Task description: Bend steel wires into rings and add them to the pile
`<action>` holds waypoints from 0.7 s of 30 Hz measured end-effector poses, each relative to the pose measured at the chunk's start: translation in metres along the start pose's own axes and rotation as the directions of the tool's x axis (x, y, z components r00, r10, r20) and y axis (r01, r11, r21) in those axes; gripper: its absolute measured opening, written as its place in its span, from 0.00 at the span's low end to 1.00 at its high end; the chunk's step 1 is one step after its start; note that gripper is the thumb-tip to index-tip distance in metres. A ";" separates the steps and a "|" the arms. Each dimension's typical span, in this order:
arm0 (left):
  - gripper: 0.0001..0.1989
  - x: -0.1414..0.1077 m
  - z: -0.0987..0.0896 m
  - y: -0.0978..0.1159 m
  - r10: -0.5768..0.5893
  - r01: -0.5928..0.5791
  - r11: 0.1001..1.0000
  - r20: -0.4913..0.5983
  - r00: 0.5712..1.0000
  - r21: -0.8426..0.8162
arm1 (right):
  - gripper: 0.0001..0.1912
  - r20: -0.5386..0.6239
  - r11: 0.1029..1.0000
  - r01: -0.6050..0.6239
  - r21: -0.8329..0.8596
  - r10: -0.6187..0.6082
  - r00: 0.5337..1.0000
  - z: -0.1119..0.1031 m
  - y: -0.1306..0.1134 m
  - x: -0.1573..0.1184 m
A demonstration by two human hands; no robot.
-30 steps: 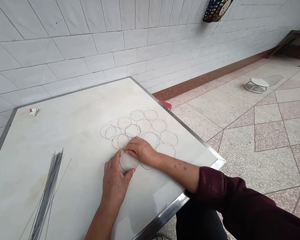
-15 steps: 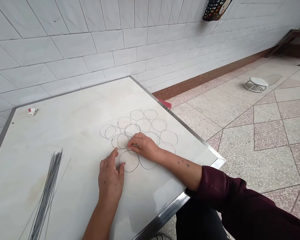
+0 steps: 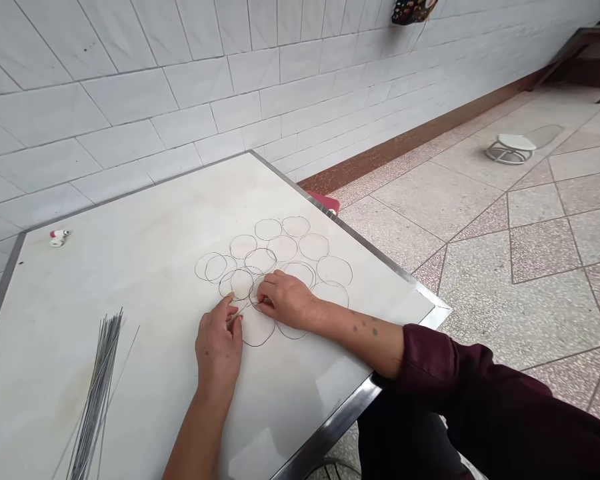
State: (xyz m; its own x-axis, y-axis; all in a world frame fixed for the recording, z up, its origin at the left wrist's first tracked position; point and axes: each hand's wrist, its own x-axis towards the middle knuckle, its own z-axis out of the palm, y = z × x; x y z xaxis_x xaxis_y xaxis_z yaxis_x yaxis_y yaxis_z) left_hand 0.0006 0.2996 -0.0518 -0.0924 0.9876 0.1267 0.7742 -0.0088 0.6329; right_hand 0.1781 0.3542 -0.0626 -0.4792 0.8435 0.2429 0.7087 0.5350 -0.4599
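Several thin wire rings point(image 3: 314, 247) lie flat on the white tabletop, some overlapping. My right hand point(image 3: 286, 299) rests among them, its fingers pinched together on a wire ring point(image 3: 251, 293) near the middle of the group. The fingertips partly hide that spot. To the left, my left hand point(image 3: 219, 340) lies low over the table with index finger and thumb apart. Its index fingertip is at the edge of one ring, and its thumb is by the rim of the nearest large ring point(image 3: 258, 346).
A bundle of straight wires point(image 3: 97, 393) lies at the left of the table point(image 3: 145, 247). Small red-and-white items point(image 3: 57, 237) sit at the far left corner. Metal trim point(image 3: 325, 433) edges the tabletop. A white-topped stool point(image 3: 513, 148) stands on the floor to the right.
The left thumb has drawn slightly closer to the index finger. My right hand stays pinched at nearly the same place. The whole view has shifted a little.
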 end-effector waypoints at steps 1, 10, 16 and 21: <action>0.21 0.000 0.002 -0.001 0.007 -0.007 1.000 0.001 1.000 0.004 | 0.03 0.001 1.000 0.004 -0.005 -0.004 1.000 0.001 0.000 0.000; 0.20 0.000 -0.002 0.005 -0.014 0.013 0.999 -0.019 1.000 -0.041 | 0.03 -0.065 0.987 0.163 0.013 -0.161 0.985 0.000 -0.001 0.001; 0.18 -0.004 -0.007 0.017 -0.181 0.174 0.947 -0.001 0.984 -0.269 | 0.05 -0.096 0.955 0.285 0.081 -0.277 0.956 0.001 0.001 -0.001; 0.14 -0.007 -0.009 0.020 -0.185 0.184 0.931 0.026 0.982 -0.314 | 0.06 -0.142 0.936 0.336 0.105 -0.320 0.937 0.001 0.002 -0.002</action>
State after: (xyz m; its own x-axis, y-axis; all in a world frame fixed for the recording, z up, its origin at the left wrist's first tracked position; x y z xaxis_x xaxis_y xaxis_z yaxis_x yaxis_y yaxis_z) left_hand 0.0113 0.2915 -0.0328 -0.2177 0.9759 -0.0128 0.5074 0.1244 0.8527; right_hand 0.1797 0.3536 -0.0648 -0.6021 0.6254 0.4963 0.4479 0.7792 -0.4386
